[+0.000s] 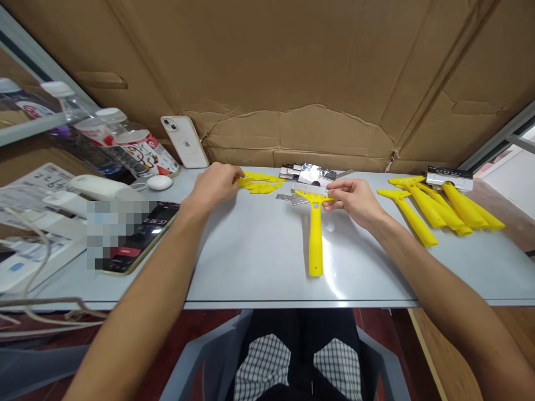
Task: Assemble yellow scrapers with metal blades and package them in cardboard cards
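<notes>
My right hand (351,201) pinches the right end of the head of a yellow scraper (316,239), whose handle points toward me. A flat metal blade (312,188) lies along the top of that head. My left hand (219,182) is at the left end of a small pile of flat yellow plastic pieces (265,188), its fingertips closed on the edge of one. Behind the scraper lie silver metal scraper parts (314,172). Several loose thin blades (286,197) rest just left of the scraper's head.
More yellow scraper handles (418,220) lie at the right, one with a metal head (449,178). On the left are a phone (142,239), a white mouse-shaped object (159,182), bottles (142,147) and cables. A white phone (185,142) leans on the cardboard wall (292,72).
</notes>
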A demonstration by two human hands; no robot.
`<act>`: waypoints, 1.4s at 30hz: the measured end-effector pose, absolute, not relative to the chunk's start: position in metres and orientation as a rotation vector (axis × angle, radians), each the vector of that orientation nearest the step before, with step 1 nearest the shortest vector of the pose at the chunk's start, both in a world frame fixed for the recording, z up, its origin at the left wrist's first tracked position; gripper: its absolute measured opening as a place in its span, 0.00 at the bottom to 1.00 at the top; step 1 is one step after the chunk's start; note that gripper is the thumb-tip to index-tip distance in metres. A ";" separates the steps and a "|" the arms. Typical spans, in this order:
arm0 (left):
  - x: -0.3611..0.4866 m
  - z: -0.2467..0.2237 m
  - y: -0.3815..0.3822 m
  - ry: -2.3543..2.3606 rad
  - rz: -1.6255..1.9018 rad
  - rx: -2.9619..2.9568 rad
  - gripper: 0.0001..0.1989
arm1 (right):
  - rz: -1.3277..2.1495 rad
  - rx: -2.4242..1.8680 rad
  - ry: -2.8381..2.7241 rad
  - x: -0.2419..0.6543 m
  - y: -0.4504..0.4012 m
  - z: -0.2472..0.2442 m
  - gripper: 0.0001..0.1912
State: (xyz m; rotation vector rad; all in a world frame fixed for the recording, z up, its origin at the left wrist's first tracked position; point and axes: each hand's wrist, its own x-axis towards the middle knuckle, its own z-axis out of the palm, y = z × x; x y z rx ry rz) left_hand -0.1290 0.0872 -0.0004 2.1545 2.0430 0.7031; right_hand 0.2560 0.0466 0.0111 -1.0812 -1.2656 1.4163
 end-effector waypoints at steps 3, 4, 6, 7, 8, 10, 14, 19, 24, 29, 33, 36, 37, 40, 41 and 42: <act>-0.115 0.011 0.080 1.892 0.854 2.190 0.14 | 1.416 -1.094 -1.267 0.255 0.046 0.010 0.11; -0.108 0.015 0.077 1.792 0.931 2.193 0.14 | 1.415 -1.102 -1.266 0.255 0.046 0.010 0.11; -0.094 0.022 0.070 1.628 1.069 2.157 0.15 | 1.415 -1.110 -1.262 0.255 0.046 0.009 0.11; -0.087 0.023 0.066 1.556 1.115 2.123 0.16 | 1.419 -1.109 -1.260 0.254 0.046 0.008 0.10; -0.081 0.024 0.063 1.482 1.143 2.068 0.16 | 1.426 -1.104 -1.261 0.254 0.046 0.008 0.10; -0.071 0.023 0.058 1.358 1.171 1.948 0.18 | 1.437 -1.092 -1.266 0.253 0.046 0.007 0.09; -0.057 0.020 0.052 1.237 1.144 1.830 0.23 | 1.436 -1.101 -1.264 0.252 0.044 0.008 0.08; -0.047 0.022 0.046 1.172 1.170 1.734 0.26 | 1.439 -1.097 -1.272 0.253 0.046 0.007 0.08; -0.038 0.026 0.040 1.248 1.278 1.698 0.21 | 1.439 -1.095 -1.291 0.254 0.047 0.002 0.08; -0.022 0.023 0.033 1.110 1.299 1.639 0.16 | 1.431 -1.101 -1.280 0.251 0.045 -0.001 0.09; -0.011 0.020 0.026 0.959 1.170 1.527 0.19 | 1.460 -1.122 -1.242 0.247 0.043 -0.002 0.09; -0.007 0.019 0.022 0.885 1.129 1.464 0.32 | 1.471 -1.112 -1.233 0.244 0.041 -0.001 0.08; -0.006 0.018 0.021 0.877 1.119 1.454 0.34 | 1.471 -1.108 -1.234 0.244 0.040 -0.001 0.08; -0.006 0.015 0.022 0.905 1.126 1.456 0.29 | 1.486 -1.095 -1.252 0.242 0.038 0.000 0.07; -0.006 0.014 0.023 0.933 1.131 1.471 0.27 | 1.491 -1.090 -1.263 0.242 0.037 0.001 0.07; -0.006 0.012 0.024 0.969 1.135 1.492 0.26 | 1.493 -1.084 -1.272 0.242 0.037 0.001 0.07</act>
